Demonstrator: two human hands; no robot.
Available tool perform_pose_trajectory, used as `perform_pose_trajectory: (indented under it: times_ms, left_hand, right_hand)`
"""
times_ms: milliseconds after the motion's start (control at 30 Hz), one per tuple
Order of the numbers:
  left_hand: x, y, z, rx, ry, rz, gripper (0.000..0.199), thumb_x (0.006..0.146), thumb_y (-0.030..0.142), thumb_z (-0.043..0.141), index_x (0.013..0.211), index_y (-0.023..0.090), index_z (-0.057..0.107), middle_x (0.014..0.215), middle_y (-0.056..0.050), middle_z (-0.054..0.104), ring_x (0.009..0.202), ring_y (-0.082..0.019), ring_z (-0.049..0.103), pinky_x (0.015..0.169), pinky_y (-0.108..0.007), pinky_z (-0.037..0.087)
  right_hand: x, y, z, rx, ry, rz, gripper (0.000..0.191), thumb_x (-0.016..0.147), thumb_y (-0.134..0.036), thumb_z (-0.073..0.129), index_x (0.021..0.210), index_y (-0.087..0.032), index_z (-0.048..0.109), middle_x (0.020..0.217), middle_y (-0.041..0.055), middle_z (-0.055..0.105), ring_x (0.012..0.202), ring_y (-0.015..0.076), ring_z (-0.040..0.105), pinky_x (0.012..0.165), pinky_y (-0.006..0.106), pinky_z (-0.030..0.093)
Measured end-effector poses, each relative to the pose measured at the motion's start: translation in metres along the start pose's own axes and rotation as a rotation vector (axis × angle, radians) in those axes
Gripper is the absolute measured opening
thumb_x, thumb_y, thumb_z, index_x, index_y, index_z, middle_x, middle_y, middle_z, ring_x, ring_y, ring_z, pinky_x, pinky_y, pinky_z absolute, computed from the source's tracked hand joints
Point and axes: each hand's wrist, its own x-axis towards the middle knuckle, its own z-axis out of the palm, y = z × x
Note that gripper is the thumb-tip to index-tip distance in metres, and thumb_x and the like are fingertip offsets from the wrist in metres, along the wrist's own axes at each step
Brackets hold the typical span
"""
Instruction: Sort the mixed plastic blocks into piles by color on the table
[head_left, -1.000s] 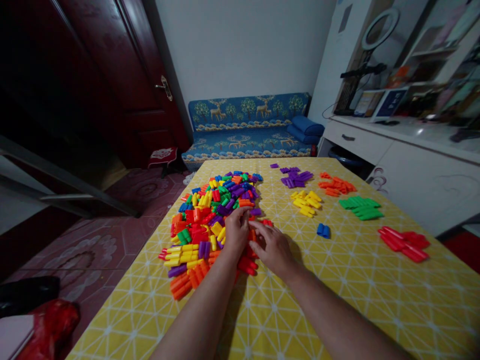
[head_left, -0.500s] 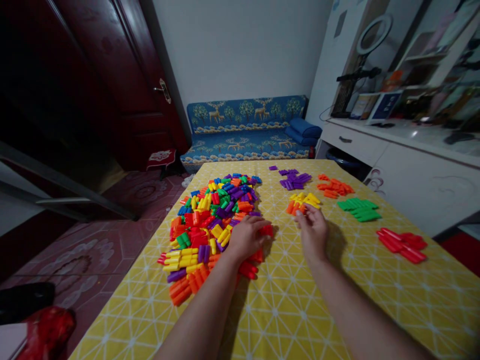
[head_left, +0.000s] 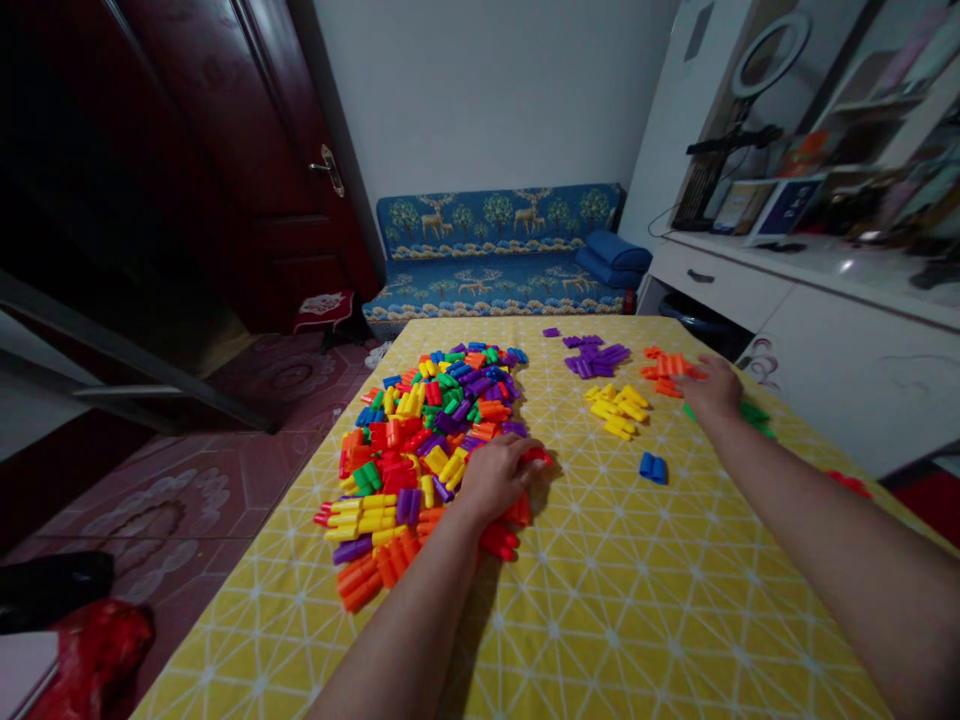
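Observation:
My left hand [head_left: 495, 475] rests at the right edge of a mixed heap of plastic building pieces [head_left: 442, 400], its fingers curled over a red building piece [head_left: 536, 457]. Over at the far right, my right hand [head_left: 712, 388] pinches an orange building piece [head_left: 679, 366] above a small orange pile [head_left: 660, 386]. Purple pieces [head_left: 596, 358] and yellow pieces [head_left: 619, 408] lie in separate groups to its left. A blue piece [head_left: 652, 468] sits alone nearer to me. Green pieces [head_left: 754, 412] are partly hidden by my right hand and wrist.
Red pieces [head_left: 847, 483] show only partly beyond my right forearm. A yellow patterned cloth [head_left: 570, 620] covers the table. Behind it stands a blue sofa [head_left: 487, 270], with a white cabinet [head_left: 840, 340] along the right and a dark red door [head_left: 247, 150] at the left.
My right hand has moved right and away from me, carrying the orange piece from beside the yellow group to the orange pile. The blue piece now shows. My left hand has barely moved.

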Motion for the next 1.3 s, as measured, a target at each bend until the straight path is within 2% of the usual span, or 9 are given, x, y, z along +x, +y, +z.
perform_pose_trajectory:
  times_ms: [100,200,300,433,533,700,867,1067,1300]
  left_hand:
    - [0.0,0.001,-0.001,0.0,-0.002,-0.026,0.032,0.096,0.04,0.047,0.118,0.026,0.066,0.114,-0.007,0.071,0.1,-0.022,0.066,0.082,-0.031,0.051]
    - [0.0,0.002,-0.001,-0.021,0.018,-0.047,0.035,0.099,0.04,0.039,0.118,0.025,0.064,0.114,-0.007,0.071,0.102,-0.023,0.067,0.086,-0.033,0.051]
    - [0.0,0.002,0.0,-0.054,0.051,-0.08,0.037,0.1,0.041,0.035,0.119,0.024,0.061,0.115,-0.007,0.072,0.105,-0.023,0.067,0.088,-0.034,0.05]
    - [-0.001,0.002,0.001,-0.086,0.066,-0.111,0.038,0.1,0.044,0.035,0.124,0.023,0.056,0.107,-0.008,0.073,0.101,-0.024,0.069,0.084,-0.034,0.05]
    - [-0.002,0.001,0.0,-0.09,0.063,-0.111,0.043,0.099,0.049,0.037,0.129,0.022,0.052,0.097,-0.007,0.075,0.092,-0.024,0.07,0.077,-0.032,0.049]
    - [-0.003,0.0,-0.001,-0.097,0.046,-0.092,0.044,0.097,0.05,0.041,0.129,0.023,0.054,0.089,-0.005,0.075,0.087,-0.023,0.07,0.072,-0.029,0.048]
    - [-0.001,-0.003,0.002,-0.113,0.048,-0.094,0.038,0.097,0.045,0.043,0.117,0.024,0.067,0.085,-0.005,0.076,0.082,-0.021,0.07,0.071,-0.028,0.048]
    - [0.0,-0.009,0.005,-0.209,0.081,-0.076,0.03,0.095,0.032,0.047,0.11,0.022,0.071,0.095,-0.005,0.076,0.087,-0.019,0.069,0.074,-0.026,0.047]
    - [-0.003,-0.007,0.003,-0.25,0.066,-0.075,0.034,0.094,0.043,0.051,0.108,0.02,0.071,0.088,-0.004,0.076,0.075,-0.017,0.067,0.067,-0.025,0.045]
  right_hand:
    - [-0.017,-0.008,0.002,0.01,0.01,0.028,0.058,0.072,-0.007,0.064,0.129,-0.008,0.052,0.125,0.0266,0.06,0.104,0.0235,0.066,0.083,0.032,0.05]
    - [-0.057,-0.022,0.007,0.112,-0.071,-0.032,0.054,0.072,-0.011,0.065,0.125,-0.014,0.055,0.128,0.0177,0.062,0.102,0.0229,0.067,0.081,0.033,0.054]
    - [-0.118,-0.044,0.01,0.323,-0.302,-0.091,0.038,0.075,-0.026,0.065,0.112,-0.019,0.061,0.115,0.0112,0.068,0.092,0.0213,0.069,0.076,0.035,0.056]
    - [-0.201,-0.076,0.009,0.408,-0.712,-0.104,0.047,0.071,-0.027,0.07,0.118,-0.025,0.061,0.107,0.0071,0.071,0.082,0.0193,0.069,0.069,0.033,0.056]
    - [-0.237,-0.09,0.01,0.259,-0.758,-0.187,0.057,0.07,-0.022,0.071,0.125,-0.033,0.06,0.104,0.0022,0.073,0.08,0.0199,0.068,0.065,0.031,0.053]
    - [-0.248,-0.092,0.015,0.274,-0.69,-0.209,0.036,0.078,-0.017,0.059,0.109,-0.035,0.066,0.099,-0.0005,0.074,0.087,0.021,0.069,0.071,0.032,0.054]
    - [-0.246,-0.085,0.021,0.406,-0.739,-0.049,0.022,0.082,-0.029,0.059,0.104,-0.028,0.064,0.086,0.0002,0.071,0.067,0.017,0.066,0.056,0.028,0.051]
    - [-0.242,-0.079,0.024,0.526,-0.717,0.058,0.029,0.081,-0.042,0.063,0.101,-0.021,0.062,0.076,0.0005,0.068,0.053,0.0117,0.059,0.048,0.022,0.043]
    - [-0.24,-0.077,0.023,0.591,-0.67,0.112,0.031,0.078,-0.043,0.067,0.097,-0.02,0.058,0.076,0.0004,0.067,0.057,0.0131,0.063,0.05,0.022,0.045]
